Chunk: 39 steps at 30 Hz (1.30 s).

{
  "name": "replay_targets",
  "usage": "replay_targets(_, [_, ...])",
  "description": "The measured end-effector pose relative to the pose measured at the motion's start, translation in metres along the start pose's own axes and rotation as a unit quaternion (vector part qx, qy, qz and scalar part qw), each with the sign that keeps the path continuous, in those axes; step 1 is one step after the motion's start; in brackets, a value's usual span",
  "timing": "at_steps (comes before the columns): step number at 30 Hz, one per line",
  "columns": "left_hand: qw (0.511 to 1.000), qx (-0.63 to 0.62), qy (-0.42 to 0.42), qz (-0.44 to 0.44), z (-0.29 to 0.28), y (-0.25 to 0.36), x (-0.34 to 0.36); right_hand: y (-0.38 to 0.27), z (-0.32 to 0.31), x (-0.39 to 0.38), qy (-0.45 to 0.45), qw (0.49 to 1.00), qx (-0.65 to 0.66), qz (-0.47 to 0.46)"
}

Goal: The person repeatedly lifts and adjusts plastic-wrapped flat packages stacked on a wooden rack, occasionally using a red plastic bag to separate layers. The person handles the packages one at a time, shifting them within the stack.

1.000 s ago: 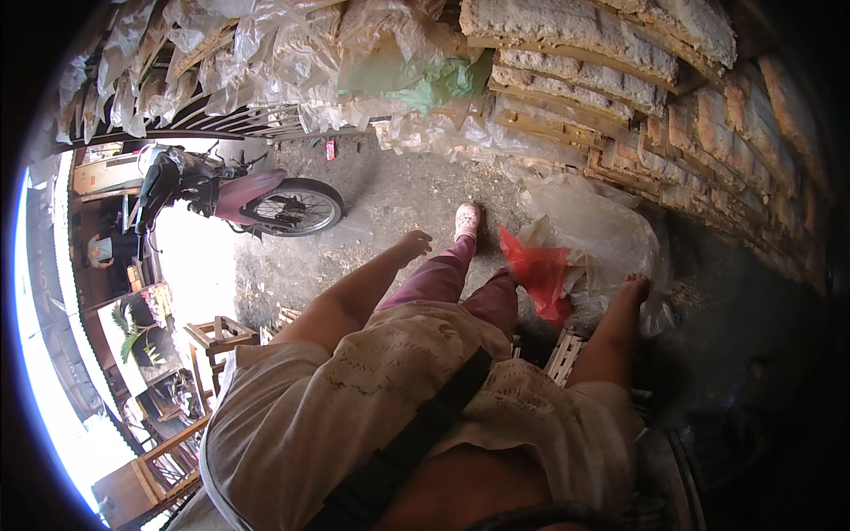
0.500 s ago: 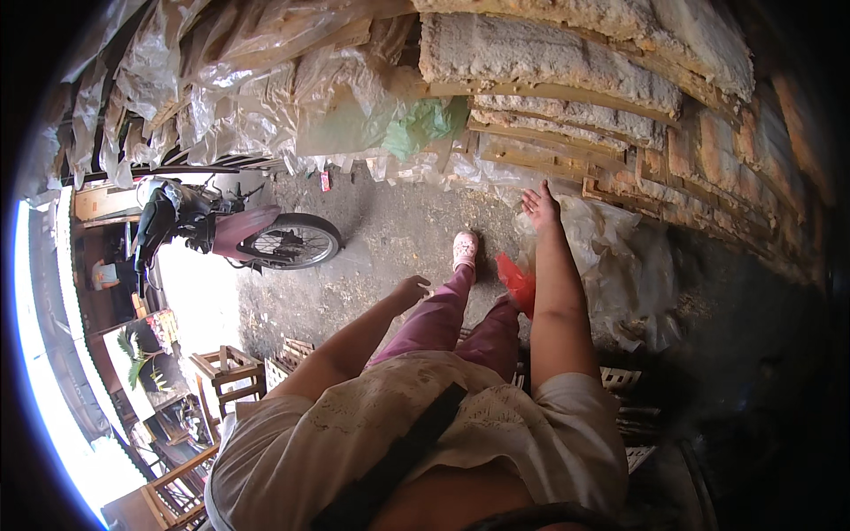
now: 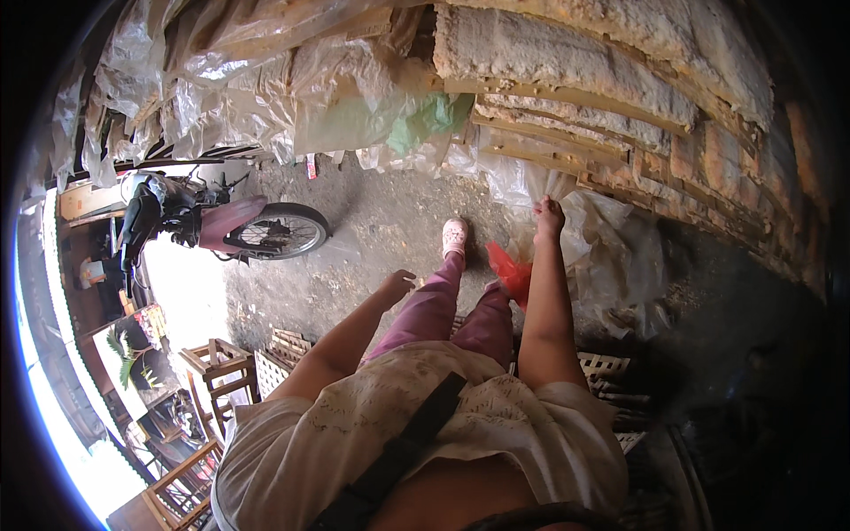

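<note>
My right hand (image 3: 549, 218) is closed at the lower edge of the stacked racks, its fingers gripping a clear plastic sheet (image 3: 591, 228). That crumpled sheeting hangs down beside my forearm toward the floor. Lower and to the left, my left hand (image 3: 396, 287) hovers over the floor, fingers loosely apart, with nothing in it. A red plastic bag (image 3: 510, 274) shows between my right forearm and my leg; what holds it there is hidden.
Ahead on the right rise tiered wooden racks bearing pale, crumbly slabs (image 3: 558, 57). Clear plastic sheeting (image 3: 239, 97) drapes the left racks, with a green plastic piece (image 3: 421, 122). A motorcycle (image 3: 226, 226) stands left. Wooden stools (image 3: 217, 370) and slatted crates (image 3: 283, 354) are nearer me.
My right hand has gone from spread fingers to closed on the plastic sheet, dropping slightly. My left hand has shifted a little left, and the view has moved slightly.
</note>
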<state>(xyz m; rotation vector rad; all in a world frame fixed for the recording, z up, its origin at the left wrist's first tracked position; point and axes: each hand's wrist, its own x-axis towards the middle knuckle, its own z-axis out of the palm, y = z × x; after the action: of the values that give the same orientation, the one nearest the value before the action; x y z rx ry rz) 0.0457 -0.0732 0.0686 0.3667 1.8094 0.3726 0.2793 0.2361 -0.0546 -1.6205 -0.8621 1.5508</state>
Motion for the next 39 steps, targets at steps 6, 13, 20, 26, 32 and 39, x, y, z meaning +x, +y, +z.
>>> replay_targets(6, [0.999,0.005,-0.033,0.024,0.028,0.045,-0.002,-0.01,-0.104,-0.049,-0.01,0.936,-0.352,-0.003])
replay_targets(13, [0.991,0.105,-0.041,0.066,0.042,0.037,0.009,0.099,-0.305,-0.092,0.256,0.886,-0.333,0.195])
replay_targets(20, [0.987,0.157,-0.021,0.035,0.055,0.019,0.005,0.08,-0.369,-0.064,0.332,0.899,0.223,0.176])
replay_targets(26, [0.98,0.173,-0.021,0.092,0.079,-0.013,0.007,0.021,-0.317,-0.019,0.248,0.919,0.28,0.126])
replay_targets(32, [0.999,-0.005,-0.007,-0.036,0.106,0.017,-0.04,0.0,-0.218,-0.012,0.031,0.973,0.123,0.192])
replay_targets(39, [0.991,0.05,-0.015,0.121,0.114,-0.069,0.005,0.07,-0.104,-0.013,-0.163,0.938,0.151,0.268])
